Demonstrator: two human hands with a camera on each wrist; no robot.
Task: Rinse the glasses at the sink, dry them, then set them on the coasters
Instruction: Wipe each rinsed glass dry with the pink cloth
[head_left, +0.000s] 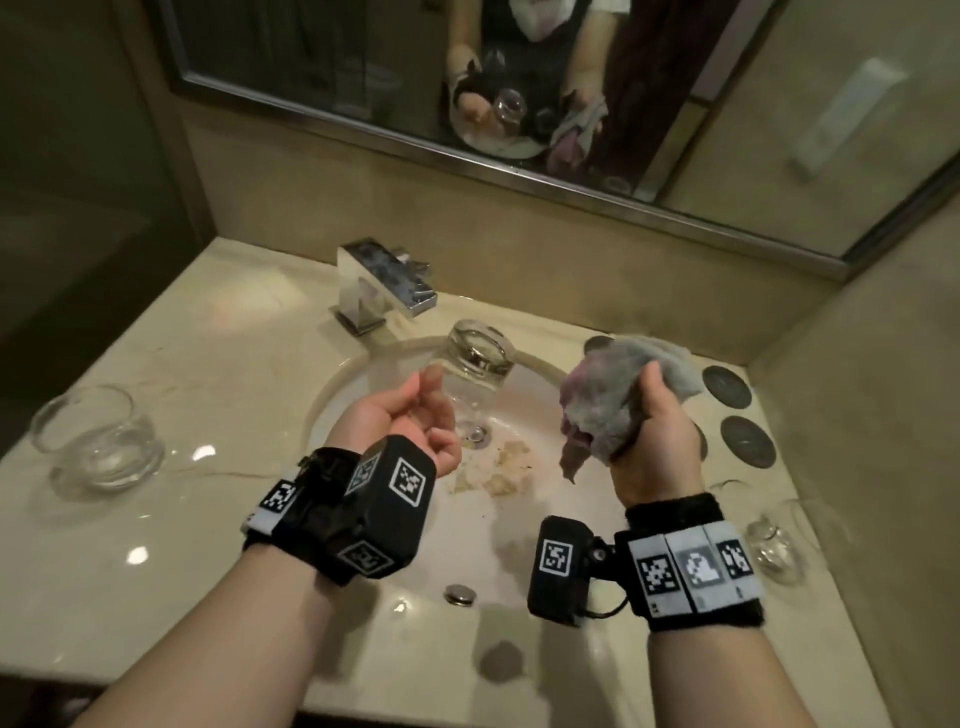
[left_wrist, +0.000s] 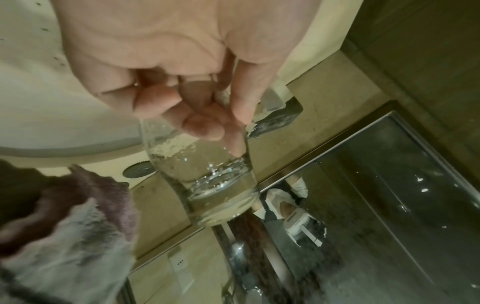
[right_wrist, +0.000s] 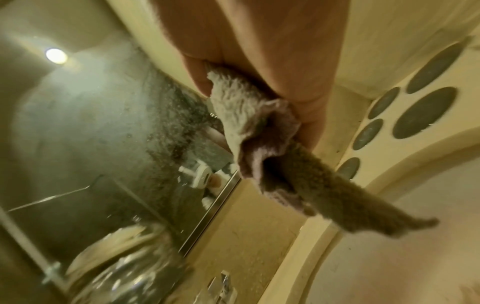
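Note:
Over the sink basin (head_left: 519, 519), my left hand (head_left: 431, 410) grips a tall clear glass (head_left: 480, 364) near its mouth. The thick base is tipped up and away toward the faucet (head_left: 384, 283). In the left wrist view the glass (left_wrist: 207, 174) carries water drops, and my fingers (left_wrist: 202, 123) curl round its wall. To its right, my right hand (head_left: 654, 431) clutches a bunched grey and purple cloth (head_left: 613, 395), apart from the glass. The cloth (right_wrist: 259, 133) hangs out of my fist (right_wrist: 259, 51). Dark round coasters (head_left: 726, 385) lie on the counter right of the basin.
A round clear glass (head_left: 96, 439) stands on the counter at far left. Another clear glass (head_left: 774, 540) sits at the right near the front edge. A framed mirror (head_left: 571, 171) runs along the back wall. Side walls close in the counter on both sides.

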